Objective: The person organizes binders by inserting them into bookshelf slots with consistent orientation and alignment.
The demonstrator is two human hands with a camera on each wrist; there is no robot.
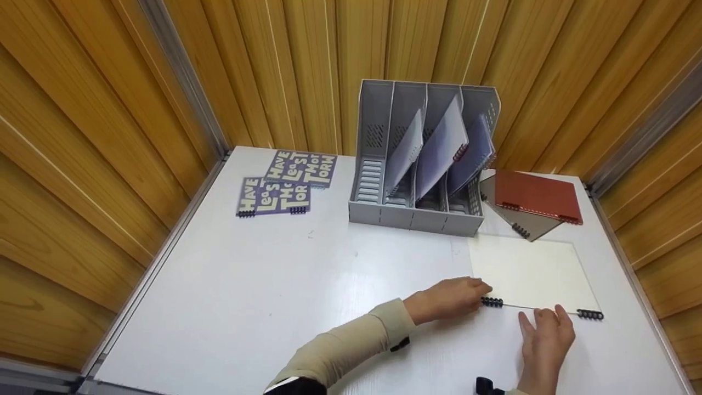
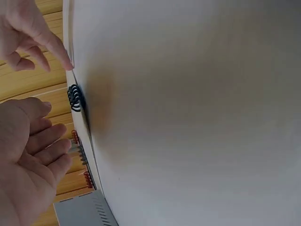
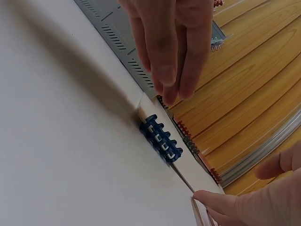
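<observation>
A cream-coloured notebook (image 1: 535, 271) lies flat at the table's right, with black binding coils (image 1: 590, 314) at both ends of its near edge. My left hand (image 1: 452, 298) is at the near left corner, beside one dark coil (image 3: 161, 139). In the left wrist view the left hand's fingers (image 2: 49, 143) are loosely bent and hold nothing. My right hand (image 1: 547, 337) is at the near edge, between the two coils. One of its fingertips (image 3: 202, 194) touches that edge in the right wrist view, while another digit stands away from it.
A grey four-slot file organizer (image 1: 417, 219) stands at the back, with notebooks (image 1: 443, 151) leaning in three slots. Right of it, a red notebook (image 1: 537, 193) overlaps a grey-brown one (image 1: 529, 224). Two purple lettered notebooks (image 1: 274, 197) overlap at back left. Wood-look walls (image 1: 307, 66) enclose the table.
</observation>
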